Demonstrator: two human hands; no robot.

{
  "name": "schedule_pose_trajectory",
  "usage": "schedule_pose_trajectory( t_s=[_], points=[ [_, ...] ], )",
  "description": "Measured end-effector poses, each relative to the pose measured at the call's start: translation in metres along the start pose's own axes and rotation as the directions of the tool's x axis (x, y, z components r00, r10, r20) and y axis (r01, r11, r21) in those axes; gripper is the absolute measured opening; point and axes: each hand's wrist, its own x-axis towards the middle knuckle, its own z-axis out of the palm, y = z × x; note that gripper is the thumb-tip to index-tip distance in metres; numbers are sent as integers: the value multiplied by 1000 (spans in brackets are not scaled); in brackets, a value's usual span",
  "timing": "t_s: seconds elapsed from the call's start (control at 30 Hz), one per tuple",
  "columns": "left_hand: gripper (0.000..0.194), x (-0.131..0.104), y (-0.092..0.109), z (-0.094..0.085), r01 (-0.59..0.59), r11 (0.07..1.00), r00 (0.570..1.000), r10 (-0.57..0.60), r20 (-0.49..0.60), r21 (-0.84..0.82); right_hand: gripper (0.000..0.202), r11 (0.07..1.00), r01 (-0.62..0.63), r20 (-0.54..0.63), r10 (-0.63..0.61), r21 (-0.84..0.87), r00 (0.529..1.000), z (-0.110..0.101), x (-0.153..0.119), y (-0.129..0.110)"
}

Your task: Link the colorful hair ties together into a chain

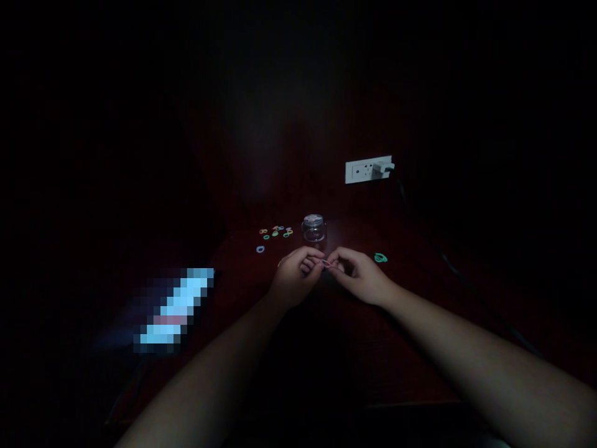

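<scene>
A small pink band is stretched between the fingertips of both hands, over the dark red table. My left hand pinches its left side, and my right hand pinches its right side. Just beyond them stands a clear glass jar with a patterned lid. Several small coloured bands lie to the left of the jar, and a blue one lies nearer. Right of my right hand is a green band or bundle of bands.
A bright, pixelated screen is at the left of the table. A white wall socket holds a plug, and a dark cable runs down the right side. The surroundings are very dark.
</scene>
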Motion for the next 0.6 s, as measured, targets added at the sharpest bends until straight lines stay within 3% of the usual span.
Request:
schedule_pose_trajectory(
  t_s=[0.6],
  points=[
    [7,1,2,0,47,997,999,-48,-19,-55,11,1000,11,4,-11,23,1000,-1,-1,-3]
  ],
)
